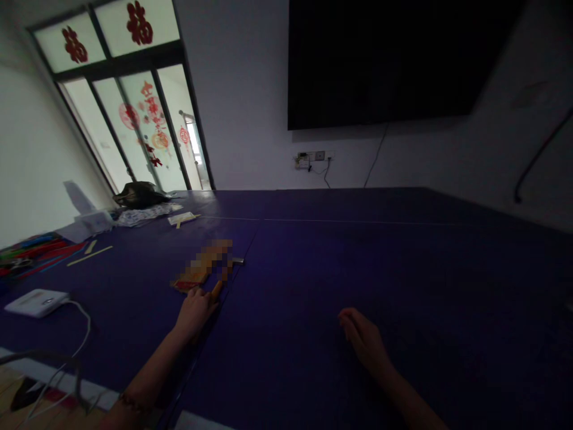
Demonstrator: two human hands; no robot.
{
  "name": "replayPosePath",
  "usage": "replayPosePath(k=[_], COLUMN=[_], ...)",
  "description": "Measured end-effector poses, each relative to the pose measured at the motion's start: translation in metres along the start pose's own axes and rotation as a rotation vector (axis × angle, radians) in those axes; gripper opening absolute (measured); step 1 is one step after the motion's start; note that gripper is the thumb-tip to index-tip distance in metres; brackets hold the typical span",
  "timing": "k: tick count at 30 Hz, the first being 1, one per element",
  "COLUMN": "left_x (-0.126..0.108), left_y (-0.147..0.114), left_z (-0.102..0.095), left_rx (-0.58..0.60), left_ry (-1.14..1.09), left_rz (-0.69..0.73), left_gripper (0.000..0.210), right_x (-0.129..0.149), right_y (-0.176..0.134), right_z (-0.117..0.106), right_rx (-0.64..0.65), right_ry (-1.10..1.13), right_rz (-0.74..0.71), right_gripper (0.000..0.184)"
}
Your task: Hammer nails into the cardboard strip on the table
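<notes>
On the left side of the purple table, my left hand [194, 313] is closed around the orange-brown handle of a hammer-like tool [216, 291]. A small metal end shows past the handle, while blurred blocks hide the part between. Just beyond my fingers lies a flat yellow-brown packet [190, 279] with a red lower edge, also partly blurred. My right hand [364, 340] is apart from these, low over the table to the right. Its fingers are loosely curled together and nothing shows in them.
The purple tabletop [313, 286] reaches towards the wall. At left are a white box-like device [38, 303] with a white cable, thin sticks [89, 255] and a heap of coloured items [40, 251]. A black bag [138, 194] and crumpled plastic [143, 215] lie further back.
</notes>
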State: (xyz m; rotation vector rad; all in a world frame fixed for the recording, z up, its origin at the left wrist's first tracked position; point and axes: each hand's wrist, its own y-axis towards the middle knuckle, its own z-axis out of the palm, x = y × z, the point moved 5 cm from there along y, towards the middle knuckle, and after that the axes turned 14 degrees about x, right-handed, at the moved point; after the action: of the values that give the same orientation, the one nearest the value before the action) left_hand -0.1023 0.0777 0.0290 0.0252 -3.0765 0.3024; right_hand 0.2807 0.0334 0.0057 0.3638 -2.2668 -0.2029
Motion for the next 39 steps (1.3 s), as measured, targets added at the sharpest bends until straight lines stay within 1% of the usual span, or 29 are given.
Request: replayPosePath(k=[2, 4, 6, 7, 8, 9, 10, 11, 12, 13, 14, 15, 16, 17, 18, 19, 21, 23, 25, 28, 32, 35, 39], left_x=[-0.001, -0.002, -0.007, -0.014, -0.024, -0.038, -0.056, -0.077, -0.098, -0.117, -0.133, -0.147, -0.158, -0.166, -0.17, -0.173, -0.176, -0.175, -0.172, -0.169, -0.171, -0.172, -0.172], left_y=[-0.001, -0.002, -0.006, -0.009, -0.013, -0.017, -0.022, -0.028, -0.036, -0.044, -0.051, -0.055, -0.057, -0.057, -0.055, -0.052, -0.047, -0.043, -0.039, -0.036, -0.036, -0.037, -0.038], left_z=[0.0, -0.001, -0.004, -0.005, -0.006, -0.005, -0.003, -0.001, 0.003, 0.007, 0.01, 0.015, 0.02, 0.025, 0.03, 0.035, 0.045, 0.052, 0.055, 0.057, 0.055, 0.052, 0.049], left_rx=[0.016, 0.009, -0.051, -0.093, -0.136, -0.164, -0.145, -0.11, -0.043, 0.022, 0.086, 0.163, 0.227, 0.287, 0.323, 0.366, 0.498, 0.628, 0.692, 0.708, 0.743, 0.736, 0.709], left_ry=[0.012, 0.026, 0.019, -0.009, -0.064, -0.147, -0.257, -0.385, -0.506, -0.624, -0.734, -0.821, -0.911, -1.001, -1.1, -1.18, -1.286, -1.344, -1.363, -1.333, -1.321, -1.317, -1.285], left_rz=[0.0, -0.036, -0.081, -0.075, -0.022, 0.086, 0.258, 0.465, 0.684, 0.871, 1.007, 1.105, 1.159, 1.179, 1.17, 1.156, 1.133, 1.124, 1.101, 1.035, 0.958, 0.949, 0.94], left_gripper=[0.031, 0.033, 0.036, 0.04, 0.044, 0.045, 0.045, 0.046, 0.051, 0.06, 0.067, 0.07, 0.072, 0.073, 0.072, 0.07, 0.062, 0.056, 0.053, 0.053, 0.053, 0.054, 0.05], right_x=[-0.002, -0.002, 0.005, 0.011, 0.019, 0.028, 0.039, 0.05, 0.059, 0.067, 0.073, 0.076, 0.077, 0.075, 0.072, 0.068, 0.062, 0.059, 0.06, 0.066, 0.072, 0.07, 0.059], right_y=[0.0, -0.001, -0.003, -0.005, -0.007, -0.009, -0.01, -0.012, -0.012, -0.013, -0.013, -0.012, -0.011, -0.01, -0.009, -0.008, -0.007, -0.007, -0.007, -0.007, -0.008, -0.009, -0.01], right_z=[0.0, -0.002, -0.001, 0.002, 0.007, 0.014, 0.024, 0.036, 0.049, 0.062, 0.073, 0.082, 0.089, 0.095, 0.1, 0.103, 0.107, 0.107, 0.105, 0.099, 0.091, 0.091, 0.098], right_rx=[-0.01, -0.029, -0.034, -0.024, 0.009, 0.065, 0.132, 0.227, 0.334, 0.427, 0.493, 0.53, 0.555, 0.564, 0.574, 0.589, 0.622, 0.656, 0.675, 0.688, 0.724, 0.734, 0.736], right_ry=[0.006, -0.002, -0.016, -0.021, -0.022, -0.017, -0.001, 0.033, 0.086, 0.156, 0.218, 0.266, 0.301, 0.328, 0.354, 0.384, 0.426, 0.419, 0.397, 0.398, 0.361, 0.343, 0.329], right_rz=[0.003, 0.003, 0.001, -0.004, -0.011, -0.021, -0.042, -0.063, -0.068, -0.063, -0.06, -0.046, -0.03, -0.006, 0.014, 0.025, 0.018, -0.004, -0.011, 0.024, 0.085, 0.059, 0.038], right_gripper=[0.026, 0.027, 0.027, 0.027, 0.026, 0.026, 0.026, 0.023, 0.017, 0.008, 0.015, 0.028, 0.04, 0.047, 0.051, 0.052, 0.046, 0.039, 0.036, 0.037, 0.043, 0.043, 0.041])
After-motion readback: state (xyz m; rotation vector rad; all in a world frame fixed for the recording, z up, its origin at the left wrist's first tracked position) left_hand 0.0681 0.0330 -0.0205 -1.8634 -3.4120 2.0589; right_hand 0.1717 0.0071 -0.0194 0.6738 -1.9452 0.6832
